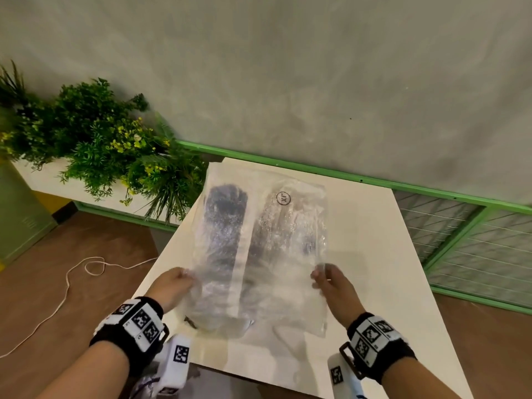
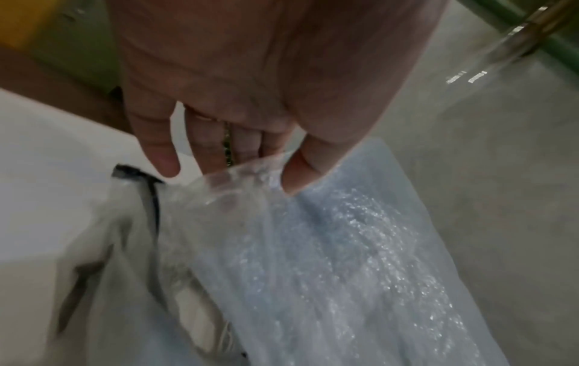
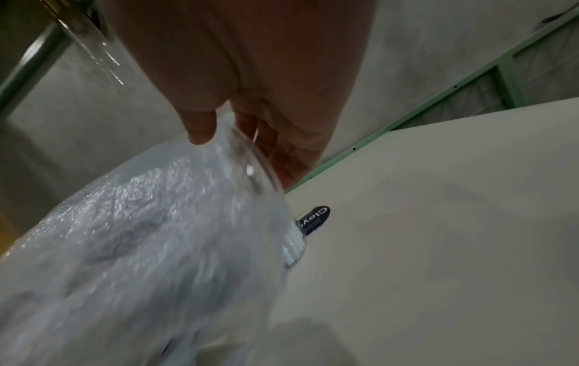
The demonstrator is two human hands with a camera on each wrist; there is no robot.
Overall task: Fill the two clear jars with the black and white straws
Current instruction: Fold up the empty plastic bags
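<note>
A large clear bubble-wrap bag (image 1: 259, 240) hangs over the white table (image 1: 374, 254), held up by both hands. My left hand (image 1: 184, 276) pinches its left edge between thumb and fingers (image 2: 294, 173). My right hand (image 1: 319, 272) pinches the right edge, with the thumb (image 3: 200, 131) on top. Through the bag (image 2: 329, 247) a long dark bundle (image 1: 226, 220), seemingly the black straws, shows at left, and a paler bundle (image 1: 288, 226) at right. White straws (image 3: 293, 245) with a dark blue label stick out beside the bag (image 3: 141, 222). A black end (image 2: 134, 173) shows at its left. No jar is plainly seen.
A blurred, clear glass-like thing (image 2: 517, 37) shows at the top of both wrist views. Green plants (image 1: 100, 139) stand left of the table. A green rail with wire mesh (image 1: 431, 185) runs behind it. A white cord (image 1: 69, 280) lies on the brown floor.
</note>
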